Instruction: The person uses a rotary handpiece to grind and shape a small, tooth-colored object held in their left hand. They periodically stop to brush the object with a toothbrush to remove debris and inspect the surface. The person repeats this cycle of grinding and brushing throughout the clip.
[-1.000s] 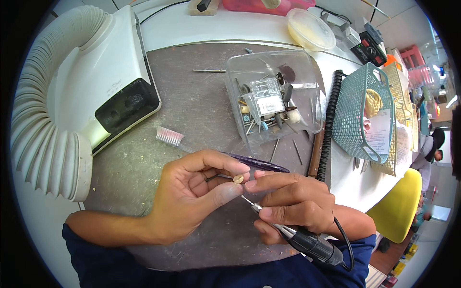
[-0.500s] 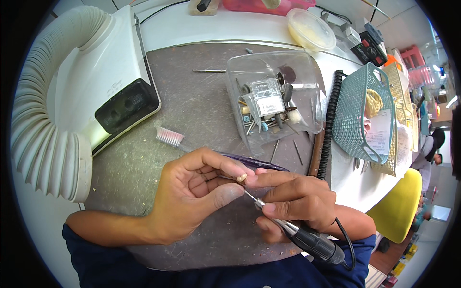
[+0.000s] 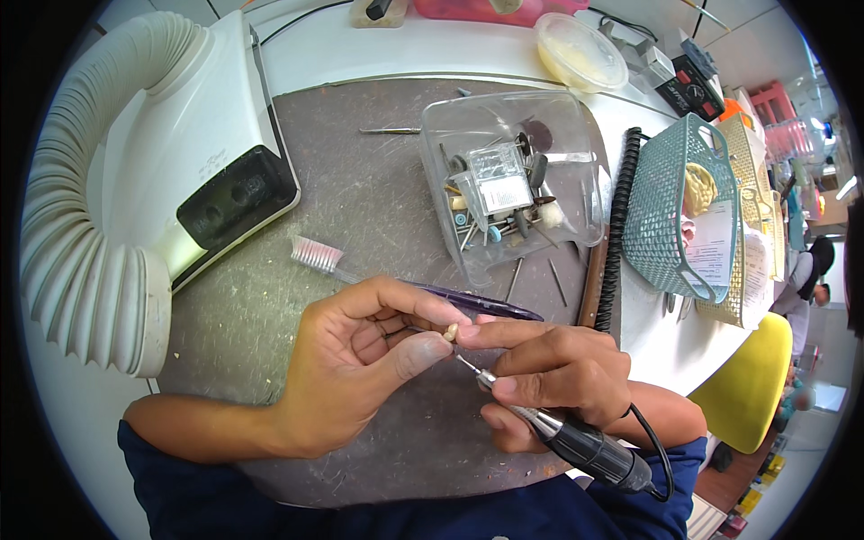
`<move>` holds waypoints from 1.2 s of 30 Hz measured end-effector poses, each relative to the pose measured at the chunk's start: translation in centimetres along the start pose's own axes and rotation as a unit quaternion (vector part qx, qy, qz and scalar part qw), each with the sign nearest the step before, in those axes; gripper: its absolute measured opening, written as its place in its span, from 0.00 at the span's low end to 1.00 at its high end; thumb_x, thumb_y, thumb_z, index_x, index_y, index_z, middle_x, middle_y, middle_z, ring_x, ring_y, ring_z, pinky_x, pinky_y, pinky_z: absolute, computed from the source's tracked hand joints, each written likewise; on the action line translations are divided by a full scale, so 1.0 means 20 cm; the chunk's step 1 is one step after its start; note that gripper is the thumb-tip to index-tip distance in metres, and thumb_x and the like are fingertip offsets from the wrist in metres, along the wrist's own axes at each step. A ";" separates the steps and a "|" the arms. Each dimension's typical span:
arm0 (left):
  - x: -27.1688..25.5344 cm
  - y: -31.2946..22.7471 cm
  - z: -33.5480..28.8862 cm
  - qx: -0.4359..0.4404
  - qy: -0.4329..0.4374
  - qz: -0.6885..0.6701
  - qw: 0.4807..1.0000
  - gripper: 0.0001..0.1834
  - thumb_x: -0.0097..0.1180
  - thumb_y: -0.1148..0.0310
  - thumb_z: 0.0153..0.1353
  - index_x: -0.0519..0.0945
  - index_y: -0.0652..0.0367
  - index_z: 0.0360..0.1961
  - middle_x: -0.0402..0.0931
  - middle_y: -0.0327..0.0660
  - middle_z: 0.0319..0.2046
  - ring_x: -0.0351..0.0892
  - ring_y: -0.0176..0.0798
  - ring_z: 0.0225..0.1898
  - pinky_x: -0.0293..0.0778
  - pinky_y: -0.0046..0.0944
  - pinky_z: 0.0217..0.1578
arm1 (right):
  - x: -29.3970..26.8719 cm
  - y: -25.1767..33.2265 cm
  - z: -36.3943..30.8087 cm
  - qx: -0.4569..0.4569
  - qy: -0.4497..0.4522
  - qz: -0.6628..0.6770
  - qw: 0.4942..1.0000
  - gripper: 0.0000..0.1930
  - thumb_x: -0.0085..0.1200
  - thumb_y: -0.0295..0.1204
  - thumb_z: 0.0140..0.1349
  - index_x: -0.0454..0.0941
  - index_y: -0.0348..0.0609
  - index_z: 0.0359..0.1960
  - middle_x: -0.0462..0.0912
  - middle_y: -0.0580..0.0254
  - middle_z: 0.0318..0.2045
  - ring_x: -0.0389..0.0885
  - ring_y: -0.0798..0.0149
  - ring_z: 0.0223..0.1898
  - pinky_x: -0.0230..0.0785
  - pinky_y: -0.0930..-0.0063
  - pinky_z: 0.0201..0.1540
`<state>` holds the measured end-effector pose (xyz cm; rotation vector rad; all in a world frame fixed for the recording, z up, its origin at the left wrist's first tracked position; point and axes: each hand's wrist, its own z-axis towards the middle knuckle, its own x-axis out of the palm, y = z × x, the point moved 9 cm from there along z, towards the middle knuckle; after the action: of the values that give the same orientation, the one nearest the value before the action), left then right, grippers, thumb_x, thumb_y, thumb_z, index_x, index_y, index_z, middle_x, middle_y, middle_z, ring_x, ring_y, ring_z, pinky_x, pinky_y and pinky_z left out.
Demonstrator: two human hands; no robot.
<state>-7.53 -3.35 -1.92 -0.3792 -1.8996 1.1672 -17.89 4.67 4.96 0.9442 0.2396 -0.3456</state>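
Between the thumb and forefinger of my left hand [image 3: 360,364] is a small cream-coloured dental crown [image 3: 451,332], tooth-like in shape. My right hand [image 3: 562,373] grips a black and silver rotary handpiece [image 3: 585,450] like a pen, its cord looping by the wrist. The thin bur [image 3: 466,364] at its tip points up toward the crown, just below it and seemingly a little apart. My right forefinger reaches to the crown's side. Behind the hands lies a toothbrush [image 3: 317,256] with pale pink bristles and a dark purple handle [image 3: 477,302], partly covered by my left hand.
A clear plastic box [image 3: 441,121] of burs and polishing wheels stands beyond my hands. To the left is a white extraction unit [image 3: 216,117] with a ribbed hose [image 3: 63,225]. A coiled black cord [image 3: 620,225] and a teal basket [image 3: 670,198] are at the right.
My left thumb has drawn in closer under the crown, which has turned slightly and shows more of itself. The bur tip has shifted a little. The handpiece stays in my right hand.
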 end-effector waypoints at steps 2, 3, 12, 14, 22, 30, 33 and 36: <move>0.00 0.00 0.00 0.000 0.002 0.004 1.000 0.10 0.58 0.82 0.61 0.75 0.65 0.43 0.76 0.45 0.43 0.79 0.36 0.46 0.78 0.37 0.49 | 0.00 0.00 0.00 0.004 0.001 0.004 1.000 0.15 0.67 0.21 0.51 0.74 0.36 0.38 0.80 0.54 0.26 0.85 0.43 0.43 0.81 0.53 0.47; 0.00 0.00 0.00 -0.002 0.002 0.005 1.000 0.10 0.58 0.82 0.61 0.75 0.65 0.43 0.76 0.45 0.43 0.79 0.36 0.46 0.78 0.37 0.49 | 0.00 0.00 0.00 0.007 0.002 0.008 1.000 0.15 0.66 0.21 0.51 0.74 0.36 0.38 0.79 0.54 0.26 0.85 0.43 0.43 0.81 0.53 0.47; 0.00 0.01 -0.01 0.007 0.013 -0.014 1.000 0.10 0.58 0.84 0.60 0.74 0.65 0.42 0.76 0.45 0.42 0.78 0.35 0.48 0.76 0.35 0.53 | -0.01 -0.03 -0.02 0.050 0.002 0.039 0.998 0.14 0.64 0.19 0.52 0.74 0.35 0.39 0.78 0.53 0.29 0.84 0.42 0.46 0.80 0.54 0.50; -0.01 0.02 -0.01 0.011 0.019 -0.021 1.000 0.10 0.57 0.84 0.61 0.74 0.66 0.42 0.77 0.46 0.42 0.78 0.35 0.49 0.75 0.35 0.54 | -0.03 -0.05 -0.02 0.064 -0.009 0.045 0.997 0.14 0.63 0.18 0.53 0.73 0.33 0.39 0.77 0.51 0.30 0.85 0.43 0.45 0.79 0.54 0.50; 0.00 0.01 0.02 0.034 0.047 0.004 0.998 0.07 0.56 0.81 0.63 0.74 0.65 0.42 0.77 0.45 0.41 0.79 0.36 0.46 0.76 0.37 0.50 | -0.08 -0.12 -0.02 0.081 -0.052 0.045 0.994 0.11 0.59 0.19 0.57 0.71 0.29 0.40 0.77 0.51 0.28 0.85 0.59 0.33 0.82 0.64 0.43; 0.02 0.02 0.05 -0.049 0.094 0.012 0.994 0.08 0.55 0.71 0.67 0.74 0.62 0.44 0.75 0.45 0.38 0.77 0.38 0.40 0.74 0.39 0.43 | -0.05 -0.13 0.01 0.103 -0.038 0.025 0.994 0.10 0.60 0.23 0.62 0.74 0.34 0.42 0.81 0.51 0.30 0.84 0.65 0.29 0.76 0.76 0.32; 0.00 0.02 0.05 -0.079 0.111 -0.022 0.990 0.08 0.55 0.71 0.67 0.75 0.63 0.44 0.76 0.45 0.37 0.78 0.38 0.40 0.75 0.39 0.43 | -0.05 -0.15 -0.01 0.143 -0.081 0.037 0.986 0.10 0.64 0.21 0.56 0.78 0.36 0.39 0.83 0.55 0.31 0.84 0.62 0.31 0.75 0.73 0.34; -0.01 0.04 0.03 -0.098 0.108 -0.047 0.988 0.08 0.55 0.71 0.68 0.76 0.63 0.44 0.77 0.45 0.37 0.78 0.38 0.40 0.75 0.39 0.44 | -0.05 -0.15 -0.04 0.171 -0.102 0.041 0.979 0.11 0.66 0.19 0.53 0.80 0.37 0.38 0.84 0.56 0.31 0.84 0.61 0.32 0.75 0.72 0.34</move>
<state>-8.04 -3.56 -2.79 -0.4971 -1.8261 0.8436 -20.03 3.83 2.57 1.2432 -0.0508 -0.4127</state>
